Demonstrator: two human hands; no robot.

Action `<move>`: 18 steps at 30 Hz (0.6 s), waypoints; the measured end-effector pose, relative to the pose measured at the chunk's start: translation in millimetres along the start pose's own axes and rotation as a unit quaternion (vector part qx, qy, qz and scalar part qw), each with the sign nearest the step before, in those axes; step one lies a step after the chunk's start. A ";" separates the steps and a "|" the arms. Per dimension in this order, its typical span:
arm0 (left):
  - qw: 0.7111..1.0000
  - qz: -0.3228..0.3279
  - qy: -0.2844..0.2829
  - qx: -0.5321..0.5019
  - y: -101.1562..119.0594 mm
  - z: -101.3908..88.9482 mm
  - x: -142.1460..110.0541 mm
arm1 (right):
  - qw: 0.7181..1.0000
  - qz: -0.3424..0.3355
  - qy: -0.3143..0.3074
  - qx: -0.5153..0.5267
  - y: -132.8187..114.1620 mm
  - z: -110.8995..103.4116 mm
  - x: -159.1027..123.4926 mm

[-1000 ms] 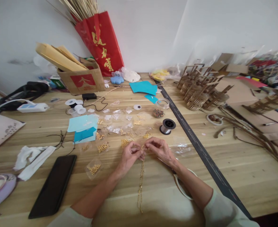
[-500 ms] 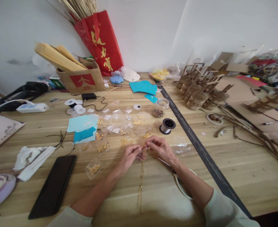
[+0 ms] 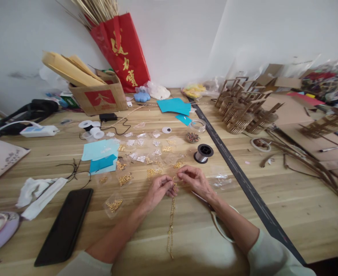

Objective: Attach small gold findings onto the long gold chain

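Observation:
A thin gold chain (image 3: 172, 214) hangs from my fingers and trails over the wooden table toward me. My left hand (image 3: 159, 190) pinches it near its top end, fingers curled. Just right of it, my right hand (image 3: 196, 183) has thumb and index finger pinched at a small curved gold piece at the chain's top; its exact kind is too small to tell. Small clear bags of gold beads (image 3: 125, 179) and gold findings (image 3: 153, 173) lie beyond and left of my hands. A tool with a pale looped handle (image 3: 222, 229) lies partly hidden under my right forearm.
A spool of fine wire (image 3: 203, 153) stands beyond my right hand, near a dish of mixed beads (image 3: 192, 137). At left lie a black phone (image 3: 65, 226) and blue sheets (image 3: 102, 163). A dark strip (image 3: 232, 165) crosses the table; small wooden baskets (image 3: 240, 107) stand behind it.
My right fingertips have shifted slightly right, away from the left ones, and the curved gold piece shows more between them. The chain hangs as before.

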State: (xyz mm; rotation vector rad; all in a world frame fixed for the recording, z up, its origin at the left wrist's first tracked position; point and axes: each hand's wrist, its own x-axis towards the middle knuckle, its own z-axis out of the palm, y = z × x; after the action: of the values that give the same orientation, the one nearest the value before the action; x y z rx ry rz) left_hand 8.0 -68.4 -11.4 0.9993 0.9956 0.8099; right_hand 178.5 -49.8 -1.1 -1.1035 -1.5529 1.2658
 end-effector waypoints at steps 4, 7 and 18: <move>1.000 0.001 0.004 0.003 1.3 1.0 -1.1 | 1.000 -0.004 -0.017 -0.015 0.5 -1.0 -0.2; 1.000 0.002 0.008 0.004 1.4 1.2 -1.9 | 0.999 -0.011 -0.029 -0.018 0.4 -0.7 -0.6; 1.000 -0.004 -0.021 0.014 -0.8 -1.2 -0.4 | 0.993 0.057 -0.013 0.103 1.6 1.8 0.1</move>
State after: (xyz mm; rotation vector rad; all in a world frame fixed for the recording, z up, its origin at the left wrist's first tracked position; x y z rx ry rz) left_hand 6.8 -68.7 -12.3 1.0314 0.9766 0.7671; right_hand 176.9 -50.0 -3.0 -1.0582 -1.3581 1.4868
